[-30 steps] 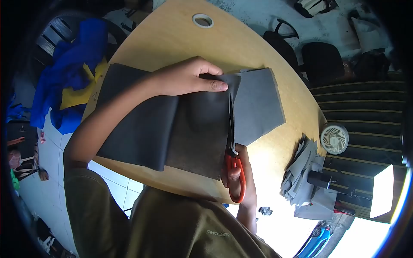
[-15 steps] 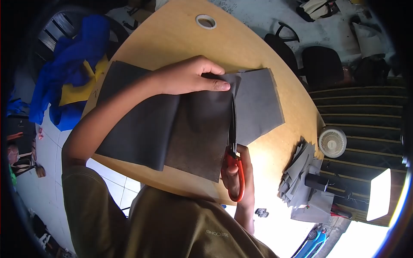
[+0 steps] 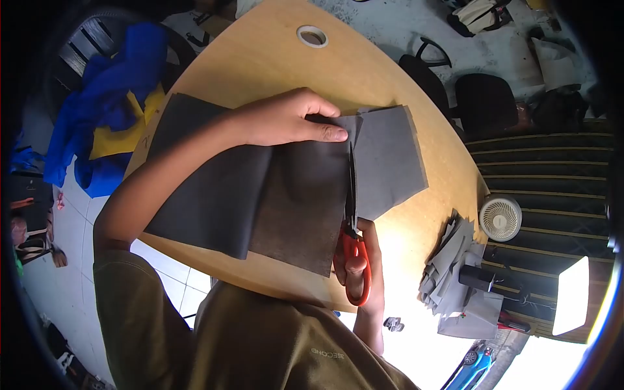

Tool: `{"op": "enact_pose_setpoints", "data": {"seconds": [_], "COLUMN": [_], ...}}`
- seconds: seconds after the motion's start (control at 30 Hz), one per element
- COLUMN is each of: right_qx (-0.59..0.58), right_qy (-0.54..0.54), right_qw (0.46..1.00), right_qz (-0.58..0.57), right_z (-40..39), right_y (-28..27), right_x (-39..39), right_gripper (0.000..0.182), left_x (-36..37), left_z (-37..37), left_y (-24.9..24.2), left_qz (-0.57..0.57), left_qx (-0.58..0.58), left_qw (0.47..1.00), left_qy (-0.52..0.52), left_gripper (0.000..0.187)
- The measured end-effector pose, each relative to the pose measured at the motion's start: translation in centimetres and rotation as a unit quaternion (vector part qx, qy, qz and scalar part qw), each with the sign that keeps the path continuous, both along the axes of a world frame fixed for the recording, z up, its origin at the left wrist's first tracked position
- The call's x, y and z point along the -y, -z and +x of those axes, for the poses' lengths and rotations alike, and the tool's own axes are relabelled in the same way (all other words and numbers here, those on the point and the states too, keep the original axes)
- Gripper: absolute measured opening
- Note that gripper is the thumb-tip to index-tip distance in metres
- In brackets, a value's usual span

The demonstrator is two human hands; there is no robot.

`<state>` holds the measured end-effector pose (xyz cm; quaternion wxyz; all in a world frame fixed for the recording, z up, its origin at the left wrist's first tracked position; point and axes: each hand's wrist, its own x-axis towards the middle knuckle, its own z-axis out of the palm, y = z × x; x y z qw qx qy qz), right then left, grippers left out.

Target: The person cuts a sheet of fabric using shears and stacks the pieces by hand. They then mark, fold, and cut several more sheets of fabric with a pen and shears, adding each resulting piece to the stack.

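A dark grey sheet of fabric-like material lies across the table, folded over on its left side. My left hand grips its far edge, thumb on top and the other fingers mostly hidden beneath. My right hand holds orange-handled scissors, with fingers through the loops. Their blades point away from me and lie along the sheet's right edge, close together, with the tips just below my left thumb. Right of the blades, a lighter grey piece angles outward, a narrow slit showing between it and the sheet at the far edge.
On the wooden table a roll of tape lies at the far side. A stack of grey pieces sits at the right, near a white fan. Blue and yellow cloth hangs at the left. Black chairs stand beyond the table.
The slit at the far edge has opened up, and the lighter piece has shifted slightly. My right thumb has moved a little toward me on the scissors handle. My left hand stays nearly still.
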<state>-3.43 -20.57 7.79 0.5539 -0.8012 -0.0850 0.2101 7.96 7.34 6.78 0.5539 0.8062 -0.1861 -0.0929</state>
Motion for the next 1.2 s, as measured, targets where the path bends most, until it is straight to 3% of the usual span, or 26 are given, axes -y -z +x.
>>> {"op": "enact_pose_setpoints", "data": {"seconds": [0.1,0.2,0.3,0.33,0.47,0.67,0.8,0.9,1.2], "right_qx": [0.023,0.006,-0.058,-0.061,-0.075,-0.12,-0.123,-0.146,-0.149], "right_qy": [-0.047,-0.027,0.001,-0.056,-0.084,-0.048,-0.083,-0.104,-0.131], "right_qw": [0.999,0.999,0.997,0.996,0.991,0.99,0.989,0.982,0.974], "right_qz": [-0.007,0.02,0.051,0.043,0.066,0.048,-0.001,-0.055,-0.108], "right_z": [0.0,-0.1,-0.7,-0.6,-1.7,-3.0,-2.7,-2.5,-3.2], "right_y": [0.6,0.6,-0.3,-0.4,-0.3,-0.9,-1.1,-2.2,-2.8], "right_x": [1.1,0.8,0.7,1.6,2.5,3.0,3.6,3.8,3.4], "right_gripper": [0.095,0.107,0.106,0.092,0.083,0.075,0.071,0.073,0.078], "left_x": [-0.4,0.3,0.1,0.3,2.0,5.2,4.6,4.0,1.9], "left_z": [0.4,0.2,0.0,-0.6,-2.9,-11.6,-15.4,-16.4,-18.0], "left_y": [-0.1,2.0,1.8,1.3,-1.6,-2.5,0.6,1.7,0.2], "left_qz": [0.06,-0.012,0.072,0.151,0.269,0.407,0.488,0.509,0.493], "left_qx": [-0.029,0.11,0.108,0.181,0.308,0.201,0.124,0.14,0.124], "left_qw": [0.998,0.993,0.991,0.97,0.91,0.89,0.864,0.849,0.861], "left_qy": [0.01,-0.031,-0.026,-0.055,-0.062,0.039,0.005,-0.03,-0.017], "left_gripper": [0.05,0.052,0.063,0.064,0.064,0.086,0.085,0.078,0.072]}}
